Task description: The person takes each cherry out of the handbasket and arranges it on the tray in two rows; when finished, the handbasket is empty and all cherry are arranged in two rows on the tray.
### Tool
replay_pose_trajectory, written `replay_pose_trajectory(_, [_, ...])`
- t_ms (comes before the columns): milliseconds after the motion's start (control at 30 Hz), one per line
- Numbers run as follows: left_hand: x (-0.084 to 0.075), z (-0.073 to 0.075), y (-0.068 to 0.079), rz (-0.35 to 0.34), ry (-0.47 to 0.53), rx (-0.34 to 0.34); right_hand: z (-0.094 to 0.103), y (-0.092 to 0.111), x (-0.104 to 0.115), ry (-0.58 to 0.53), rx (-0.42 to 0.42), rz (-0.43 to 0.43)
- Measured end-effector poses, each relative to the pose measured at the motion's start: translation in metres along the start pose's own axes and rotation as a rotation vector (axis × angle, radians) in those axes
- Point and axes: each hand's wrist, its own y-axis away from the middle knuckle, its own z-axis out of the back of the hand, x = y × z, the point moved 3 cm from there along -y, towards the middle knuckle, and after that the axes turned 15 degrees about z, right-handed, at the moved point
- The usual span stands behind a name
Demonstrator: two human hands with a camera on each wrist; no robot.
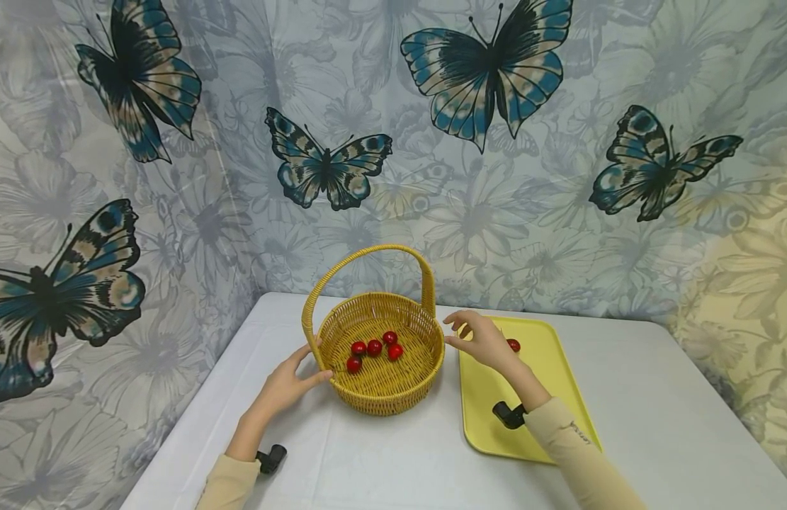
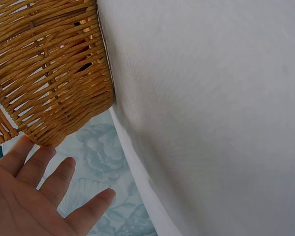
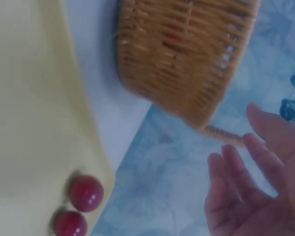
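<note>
Against the left fingers [image 2: 38,164] rests the basket [image 1: 383,404].

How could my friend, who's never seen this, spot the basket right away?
Start with the white table. Just left of the yellow tray stands a round wicker basket. Unlike the flat tray, it has a tall arched handle and holds five shiny red cherries.

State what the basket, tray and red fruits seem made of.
Basket: probably wicker or rattan, slightly glossy; woven strands show. Tray: likely plastic, smooth, evenly yellow, with a raised rim. Red fruits: glossy, bright highlights; real fruit or plastic, unclear.
</note>
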Motion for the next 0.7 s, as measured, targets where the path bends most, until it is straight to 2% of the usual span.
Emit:
replay_pose_trajectory(100, [0.000,0.000,0.000,0.001,-0.001,0.001,-0.007,-0.006,0.008,0.004,0.013,0.041])
replay_pose_trajectory(333, [0.001,0.000,0.000,0.002,0.002,0.008,-0.027,-0.019,0.027,0.003,0.048,0.057])
replay_pose_trajectory(700, [0.001,-0.001,0.000,0.000,0.004,0.010,-0.058,-0.039,0.050,-0.008,0.115,0.127])
